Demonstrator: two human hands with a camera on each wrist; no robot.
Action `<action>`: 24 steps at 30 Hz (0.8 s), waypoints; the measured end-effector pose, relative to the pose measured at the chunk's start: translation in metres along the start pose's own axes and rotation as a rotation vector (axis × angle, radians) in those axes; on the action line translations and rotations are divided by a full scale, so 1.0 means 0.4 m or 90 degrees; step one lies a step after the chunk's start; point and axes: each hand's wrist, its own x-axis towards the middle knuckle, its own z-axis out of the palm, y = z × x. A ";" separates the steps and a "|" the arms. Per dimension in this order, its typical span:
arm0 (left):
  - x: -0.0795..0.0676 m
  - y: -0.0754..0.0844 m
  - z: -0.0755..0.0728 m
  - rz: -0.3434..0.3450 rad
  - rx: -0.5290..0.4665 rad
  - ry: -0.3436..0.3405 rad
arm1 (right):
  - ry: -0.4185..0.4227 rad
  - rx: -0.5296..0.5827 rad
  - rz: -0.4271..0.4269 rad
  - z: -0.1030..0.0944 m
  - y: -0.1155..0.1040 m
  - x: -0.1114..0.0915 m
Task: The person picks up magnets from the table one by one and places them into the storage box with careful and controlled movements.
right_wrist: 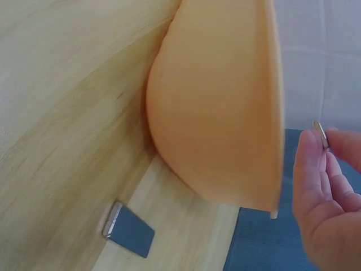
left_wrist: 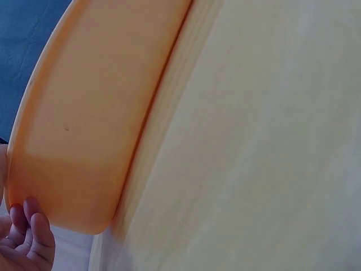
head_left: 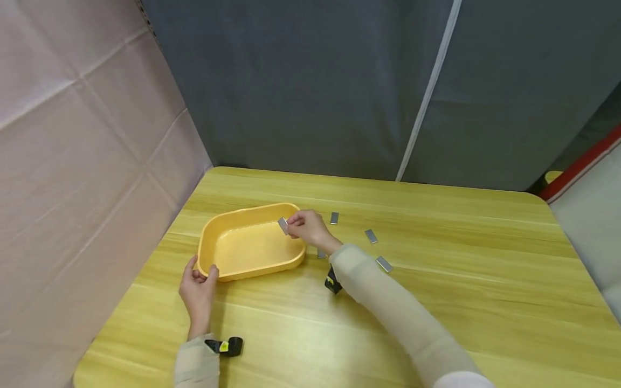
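A shallow yellow plastic tray (head_left: 242,274) with rounded corners rests on the table. My left hand (head_left: 198,291) grips its near left corner, thumb at the rim and fingers at the outer wall; the left wrist view shows those fingers (left_wrist: 40,228) against the orange-looking side. Between thumb and fingertips, my right hand (head_left: 310,229) pinches a small flat grey rectangular piece (head_left: 283,226), held over the tray's right end. Seen edge-on in the right wrist view, the pinched piece (right_wrist: 321,134) is thin and shiny. Beside the tray lies another grey piece (right_wrist: 130,230), partly covered by my right hand in the head view.
Several more grey pieces lie to the right of the tray, among them one at the back (head_left: 335,218), one farther right (head_left: 371,236) and one beside my right sleeve (head_left: 384,264). A grey curtain (head_left: 310,91) hangs behind the wooden table (head_left: 485,269); pale cloth (head_left: 87,188) borders the left.
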 end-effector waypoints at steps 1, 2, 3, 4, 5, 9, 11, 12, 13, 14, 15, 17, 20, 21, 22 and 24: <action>0.000 0.000 0.001 0.001 0.000 0.001 | 0.005 -0.007 -0.002 0.001 0.003 0.003; 0.000 0.000 0.001 0.003 -0.001 0.001 | 0.010 -0.015 -0.002 0.002 0.006 0.006; 0.000 0.000 0.001 0.004 -0.002 0.002 | 0.014 -0.020 -0.001 0.003 0.009 0.009; 0.000 0.001 0.001 0.004 -0.002 0.002 | 0.018 -0.025 0.001 0.003 0.011 0.011; -0.001 0.001 0.000 0.005 -0.003 0.003 | 0.021 -0.030 0.002 0.004 0.013 0.013; -0.002 0.003 0.000 0.009 -0.007 0.005 | 0.032 -0.047 0.004 0.008 0.015 0.020; -0.002 0.004 0.000 0.012 -0.009 0.008 | 0.037 -0.068 0.003 0.012 0.014 0.024; -0.003 0.005 0.001 0.013 -0.010 0.009 | 0.039 -0.081 0.002 0.014 0.013 0.026; -0.003 0.005 0.001 0.013 -0.011 0.009 | 0.040 -0.094 0.001 0.016 0.012 0.028; -0.003 0.005 0.002 0.014 -0.010 0.011 | 0.040 -0.107 0.001 0.018 0.011 0.030; -0.003 0.005 0.002 0.013 -0.010 0.011 | 0.040 -0.122 0.000 0.020 0.009 0.032; -0.002 0.005 0.003 0.012 -0.011 0.012 | 0.038 -0.148 -0.001 0.022 0.006 0.036; 0.000 0.006 0.003 0.011 -0.014 0.009 | 0.037 -0.179 0.000 0.025 0.002 0.044; 0.000 0.007 0.003 0.010 -0.016 0.007 | 0.037 -0.189 -0.002 0.027 0.001 0.047; 0.001 0.008 0.003 0.009 -0.018 0.005 | 0.037 -0.198 -0.003 0.028 0.000 0.050; 0.002 0.009 0.004 0.006 -0.018 0.005 | 0.038 -0.220 -0.008 0.032 -0.002 0.054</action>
